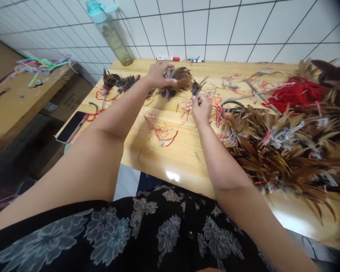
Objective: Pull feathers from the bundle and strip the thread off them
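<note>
My left hand [160, 74] closes over a bunch of brown and black feathers [177, 81] at the far side of the wooden table [170, 158]. My right hand [201, 107] pinches a small dark feather [197, 87] between its fingertips, a short way to the right. Two smaller feather tufts [110, 81] lie left of my left hand, with red thread tied around them. Loose red thread scraps [158, 130] are scattered below my hands. A large heap of brown feathers [274, 155] fills the table's right side.
A tangle of red yarn [296, 94] lies behind the heap. A black phone [70, 126] rests at the near-left table edge. A water bottle [110, 34] and a red-capped marker [167, 58] stand against the tiled wall [243, 26]. Coloured strands [42, 66] lie on a cardboard box [17, 102] at left.
</note>
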The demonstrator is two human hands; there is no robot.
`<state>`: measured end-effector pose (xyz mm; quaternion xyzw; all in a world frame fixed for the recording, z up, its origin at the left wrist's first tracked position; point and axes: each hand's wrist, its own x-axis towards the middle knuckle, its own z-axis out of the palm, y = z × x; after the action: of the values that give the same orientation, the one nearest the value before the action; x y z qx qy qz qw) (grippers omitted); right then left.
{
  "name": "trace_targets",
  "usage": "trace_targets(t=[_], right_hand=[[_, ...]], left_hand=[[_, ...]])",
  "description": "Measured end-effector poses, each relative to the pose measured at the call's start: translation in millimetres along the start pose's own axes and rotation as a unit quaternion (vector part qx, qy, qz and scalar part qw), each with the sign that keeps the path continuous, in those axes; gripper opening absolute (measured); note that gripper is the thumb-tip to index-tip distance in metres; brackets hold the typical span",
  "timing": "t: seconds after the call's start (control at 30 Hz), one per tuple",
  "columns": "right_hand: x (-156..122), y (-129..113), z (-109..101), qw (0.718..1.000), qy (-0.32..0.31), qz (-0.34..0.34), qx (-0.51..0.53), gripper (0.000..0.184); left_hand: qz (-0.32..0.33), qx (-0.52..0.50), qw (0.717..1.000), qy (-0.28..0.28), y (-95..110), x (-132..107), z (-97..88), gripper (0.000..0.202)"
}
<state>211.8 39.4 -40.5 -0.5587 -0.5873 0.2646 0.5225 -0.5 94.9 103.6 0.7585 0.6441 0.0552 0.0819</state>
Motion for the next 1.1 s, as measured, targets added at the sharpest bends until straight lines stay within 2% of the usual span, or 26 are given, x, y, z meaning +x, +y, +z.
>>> trace_targets(t=[0.03,0.1,0.13,0.2,0.27,0.37,0.47,0.57,0.7,0.73,0.8,0.9,1.0,1.1], right_hand=[[1,1,1,1.000,0.003,-0.003,0.004,0.042],[2,4,3,1.000,0.015,-0.011,0.022,0.047],[2,5,4,0.999,0.021,-0.016,0.033,0.049],[3,6,5,0.998,0.029,-0.021,0.049,0.050],[4,7,6,0.998,0.028,-0.020,0.050,0.049],[5,8,4,0.999,0.022,-0.024,0.032,0.043],[4,5,0,0.999,0.016,-0.031,0.015,0.038],[1,-7,-8,1.000,0.022,-0.007,0.005,0.034],[-4,-24,-19,0.999,0.022,0.032,-0.002,0.037],[-5,-26,-21,0.999,0.018,0.036,-0.001,0.037],[-6,-27,-22,0.999,0.010,0.036,0.003,0.035],[-6,-24,-22,1.000,0.002,0.028,0.006,0.033],[-7,-23,-23,1.000,0.000,0.030,0.006,0.031],[-8,-28,-24,0.999,0.000,0.043,0.005,0.034]], left_hand=[[-0.009,0.005,1.000,0.017,-5,-12,-14.4,0.077],[-0.081,0.030,0.995,0.044,-17,-36,-38.6,0.064],[-0.120,0.049,0.991,0.044,-25,-47,-47.0,0.056],[-0.172,0.087,0.981,0.010,-41,-65,-53.7,0.045],[-0.192,0.123,0.973,-0.044,-56,-76,-47.4,0.042],[-0.197,0.137,0.967,-0.086,-73,-79,-22.0,0.043],[-0.203,0.108,0.971,-0.071,-81,-70,6.1,0.045],[-0.214,0.059,0.975,-0.030,-86,-61,23.6,0.038],[-0.218,-0.045,0.974,0.035,-90,-59,28.1,0.005],[-0.218,-0.091,0.970,0.057,-91,-61,27.7,0.004],[-0.216,-0.198,0.952,0.089,-91,-66,27.2,0.016],[-0.194,-0.326,0.920,0.097,-92,-70,28.4,0.020],[-0.183,-0.357,0.908,0.122,-98,-70,28.9,0.017],[-0.209,-0.311,0.911,0.173,-109,-71,25.7,0.019]])
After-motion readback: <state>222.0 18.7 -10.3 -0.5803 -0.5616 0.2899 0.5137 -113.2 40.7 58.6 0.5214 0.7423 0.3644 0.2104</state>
